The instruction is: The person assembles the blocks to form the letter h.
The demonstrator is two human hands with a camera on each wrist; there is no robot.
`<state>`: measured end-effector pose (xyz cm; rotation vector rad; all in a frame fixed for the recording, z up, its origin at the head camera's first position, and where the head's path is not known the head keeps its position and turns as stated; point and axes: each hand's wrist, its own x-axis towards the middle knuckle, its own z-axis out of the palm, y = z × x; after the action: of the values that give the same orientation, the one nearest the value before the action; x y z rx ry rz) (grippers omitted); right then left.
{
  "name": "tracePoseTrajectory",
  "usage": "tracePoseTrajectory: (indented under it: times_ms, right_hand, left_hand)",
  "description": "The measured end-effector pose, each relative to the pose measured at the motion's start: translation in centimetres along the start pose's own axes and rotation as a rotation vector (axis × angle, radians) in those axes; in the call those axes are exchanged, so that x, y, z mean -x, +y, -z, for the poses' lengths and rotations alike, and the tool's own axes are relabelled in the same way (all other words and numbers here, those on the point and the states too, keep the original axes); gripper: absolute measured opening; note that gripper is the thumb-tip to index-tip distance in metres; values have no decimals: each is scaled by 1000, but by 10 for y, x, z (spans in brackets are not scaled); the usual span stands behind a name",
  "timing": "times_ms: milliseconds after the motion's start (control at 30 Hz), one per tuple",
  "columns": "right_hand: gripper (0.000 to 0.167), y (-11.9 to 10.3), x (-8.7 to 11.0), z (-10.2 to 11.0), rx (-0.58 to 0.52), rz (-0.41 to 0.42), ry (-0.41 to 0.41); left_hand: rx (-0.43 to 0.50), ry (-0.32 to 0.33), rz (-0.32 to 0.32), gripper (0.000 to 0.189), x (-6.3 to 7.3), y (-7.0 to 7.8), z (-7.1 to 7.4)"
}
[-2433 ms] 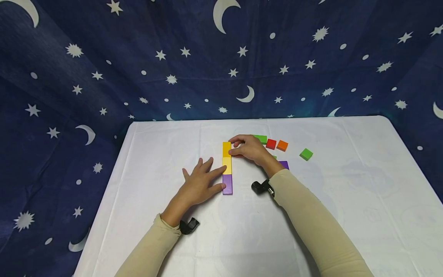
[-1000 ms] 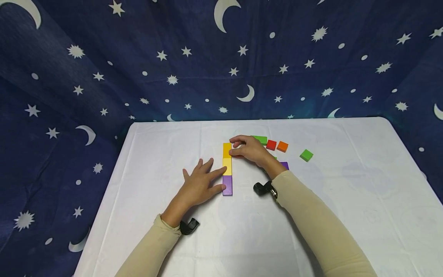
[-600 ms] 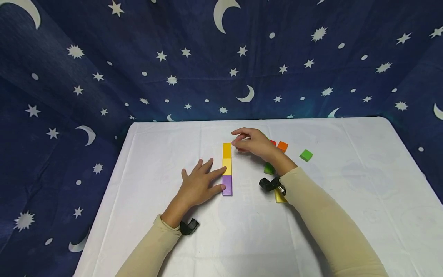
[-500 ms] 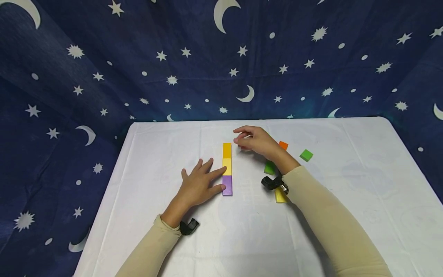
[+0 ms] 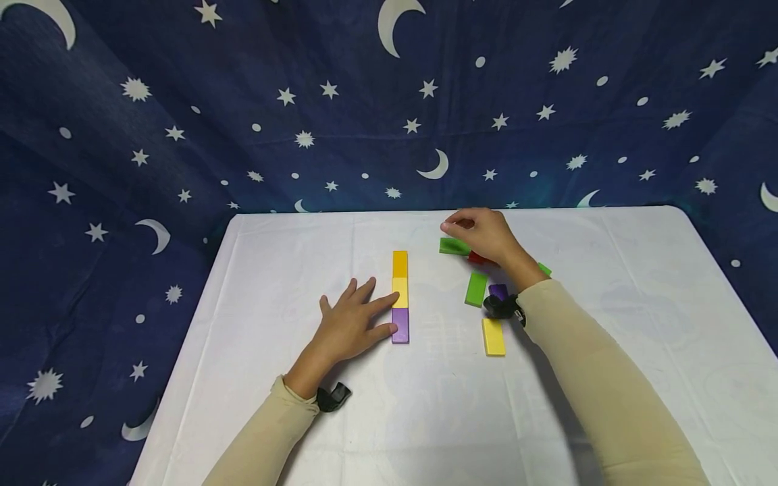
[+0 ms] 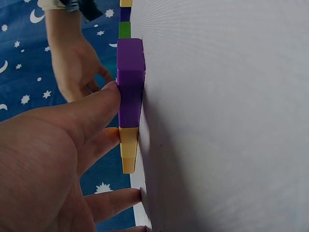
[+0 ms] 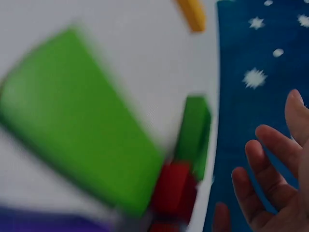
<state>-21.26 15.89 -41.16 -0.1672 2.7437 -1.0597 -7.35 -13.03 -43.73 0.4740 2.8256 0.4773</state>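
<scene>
A straight row of three blocks lies in front of my left hand (image 5: 349, 324): a purple block (image 5: 400, 325) nearest, a light yellow block (image 5: 400, 287) in the middle, an orange-yellow block (image 5: 400, 264) farthest. The left thumb touches the purple block's side and the index finger touches the light yellow one; the other fingers are spread. Above the table's back part, my right hand (image 5: 489, 236) is over a green block (image 5: 453, 246) and a partly hidden red block (image 5: 477, 258). In the right wrist view its fingers (image 7: 263, 166) are loosely bent, holding nothing.
Right of the row lie another green block (image 5: 477, 289), a dark purple block (image 5: 498, 291) partly behind the wrist camera, and a yellow block (image 5: 493, 337). A further green block (image 5: 544, 269) peeks out beside the right wrist. A starry curtain (image 5: 340, 155) hangs behind the white table (image 5: 292, 250).
My right hand has left the orange-yellow block and moved right and back, uncovering the green, purple and yellow blocks. My left hand and the row stay where they were.
</scene>
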Motion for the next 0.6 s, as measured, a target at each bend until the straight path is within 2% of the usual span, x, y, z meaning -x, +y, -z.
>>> tracePoseTrajectory:
  times_ms: [100, 200, 400, 600]
  right_hand:
    - [47, 12, -4, 1, 96, 14, -8]
    - [44, 22, -6, 2, 144, 30, -23]
    - [38, 31, -8, 2, 174, 29, -49]
    - [31, 30, -9, 3, 175, -29, -81]
  left_hand:
    - [2, 0, 1, 61, 0, 0, -1]
    - [5, 2, -2, 61, -1, 0, -1]
    - [3, 5, -5, 61, 0, 0, 0]
    - [0, 1, -1, 61, -1, 0, 0]
